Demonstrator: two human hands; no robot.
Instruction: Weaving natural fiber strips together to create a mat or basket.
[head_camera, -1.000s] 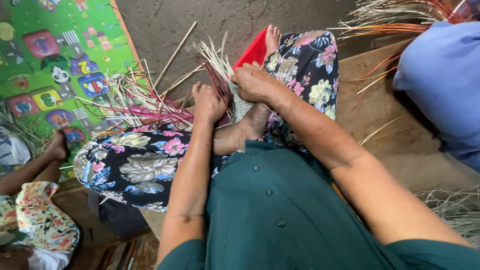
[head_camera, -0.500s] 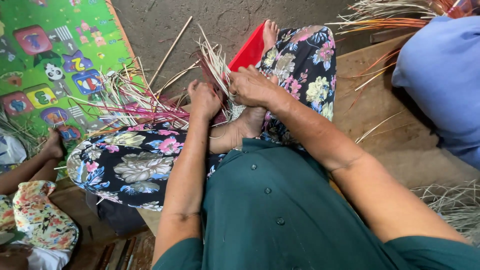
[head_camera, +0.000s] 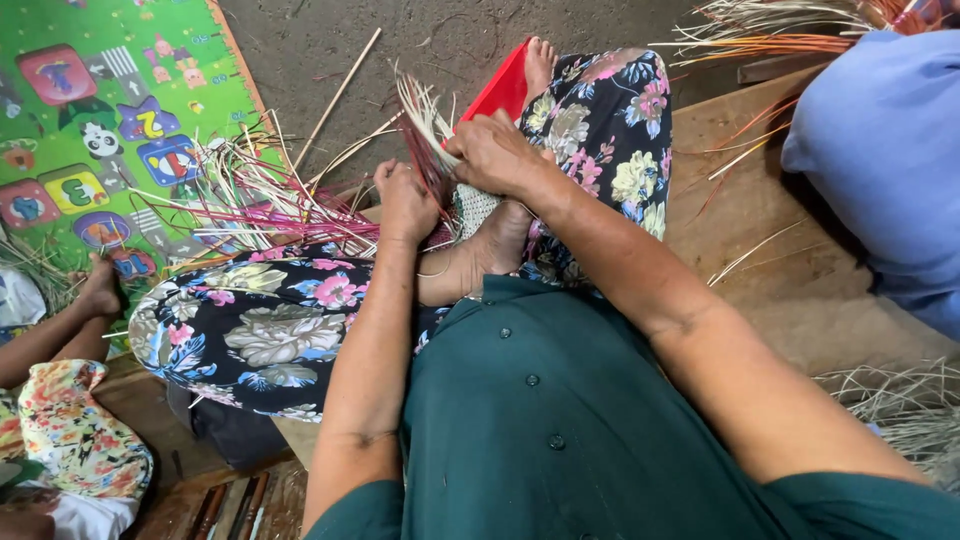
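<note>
Your left hand (head_camera: 405, 203) is closed in a fist around a bunch of pale and pink straws (head_camera: 300, 205), which fan out to the left over your knee. Your right hand (head_camera: 495, 155) lies on the weave (head_camera: 473, 208), a small pale woven piece that rests on your foot (head_camera: 490, 250), between both hands. The right fingers are curled and pressed together on upright straw ends (head_camera: 420, 105); whether they pinch one single straw, you cannot tell. Just behind the right hand a red tray (head_camera: 500, 88) lies on the ground. Your legs are crossed in a flowered skirt (head_camera: 270, 320). At far left a green play mat (head_camera: 100, 90) lies flat, and another person's foot (head_camera: 98, 290) rests near its edge. At right sits a person in blue cloth (head_camera: 885, 160), on a wooden platform (head_camera: 760, 250)
</note>
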